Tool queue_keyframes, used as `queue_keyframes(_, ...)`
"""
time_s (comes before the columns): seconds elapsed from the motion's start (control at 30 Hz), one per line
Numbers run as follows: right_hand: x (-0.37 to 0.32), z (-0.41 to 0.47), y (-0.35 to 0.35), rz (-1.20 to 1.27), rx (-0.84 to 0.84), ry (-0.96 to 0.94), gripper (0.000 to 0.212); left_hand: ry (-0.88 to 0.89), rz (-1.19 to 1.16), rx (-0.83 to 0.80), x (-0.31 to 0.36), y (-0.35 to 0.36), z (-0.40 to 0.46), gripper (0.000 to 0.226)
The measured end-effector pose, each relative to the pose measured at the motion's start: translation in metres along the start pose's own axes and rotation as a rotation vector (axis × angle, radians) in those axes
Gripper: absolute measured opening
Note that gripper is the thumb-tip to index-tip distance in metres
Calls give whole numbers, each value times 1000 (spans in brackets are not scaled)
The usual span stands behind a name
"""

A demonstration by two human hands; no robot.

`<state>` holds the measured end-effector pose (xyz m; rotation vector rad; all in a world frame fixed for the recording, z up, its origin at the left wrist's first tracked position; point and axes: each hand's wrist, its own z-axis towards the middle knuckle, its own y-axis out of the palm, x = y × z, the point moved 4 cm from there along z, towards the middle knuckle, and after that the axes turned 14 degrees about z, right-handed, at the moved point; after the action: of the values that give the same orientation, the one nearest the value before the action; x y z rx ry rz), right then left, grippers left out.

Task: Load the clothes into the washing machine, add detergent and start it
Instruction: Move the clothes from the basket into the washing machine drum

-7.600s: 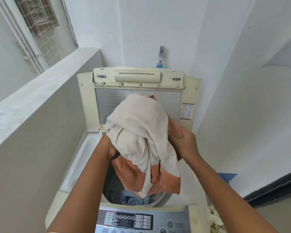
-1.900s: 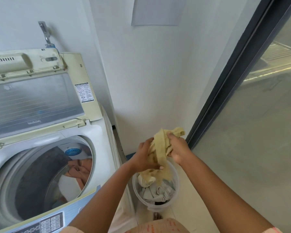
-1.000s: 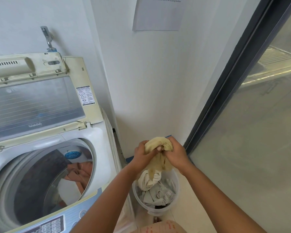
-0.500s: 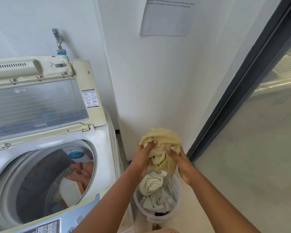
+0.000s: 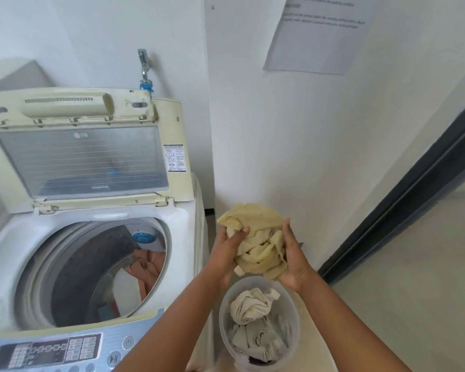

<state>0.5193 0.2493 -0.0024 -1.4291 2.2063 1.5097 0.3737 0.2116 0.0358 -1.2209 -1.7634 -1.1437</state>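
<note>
A bunched pale yellow cloth (image 5: 258, 234) is held between my left hand (image 5: 227, 249) and my right hand (image 5: 293, 260), above a translucent laundry bucket (image 5: 293, 312). The bucket stands on the floor to the right of the washing machine (image 5: 188, 237) and holds a cream garment (image 5: 250, 304) and grey clothes (image 5: 263, 342). The top-loading machine has its lid (image 5: 83, 157) standing upright. Inside the drum (image 5: 73, 267) lie orange and white clothes (image 5: 145, 267). The control panel (image 5: 51, 353) runs along the machine's near edge.
A tap (image 5: 144, 68) juts from the wall behind the machine. A paper notice (image 5: 314, 36) hangs on the white wall. A dark door frame (image 5: 403, 197) and glass panel bound the right side. The bucket sits in the narrow gap between machine and door.
The yellow cloth has come up out of the bucket and been gathered into a ball between both hands. The view has tilted up and leftward, toward the machine.
</note>
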Motion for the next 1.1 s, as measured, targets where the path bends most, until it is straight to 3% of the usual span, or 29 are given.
queue_keyframes(0.2,30,31,46,-116,-40,-51,76,38,-10,195,3,-57,-13,37)
queue_keyframes(0.37,70,54,105,-202,-115,-30,55,75,-84,336,15,-121,-22,32)
queue_keyframes(0.57,135,71,166,-333,-76,3,24,12,-251,426,13,-205,-40,39)
queue_keyframes(0.8,239,118,198,-544,83,162,59,-203,-128,500,-15,-320,-50,41)
queue_keyframes(1.0,298,144,213,-580,200,276,37,-382,-95,475,-44,-390,-45,37)
queue_keyframes(1.1,321,158,218,-655,213,295,48,-447,-89,482,-53,-416,-44,45)
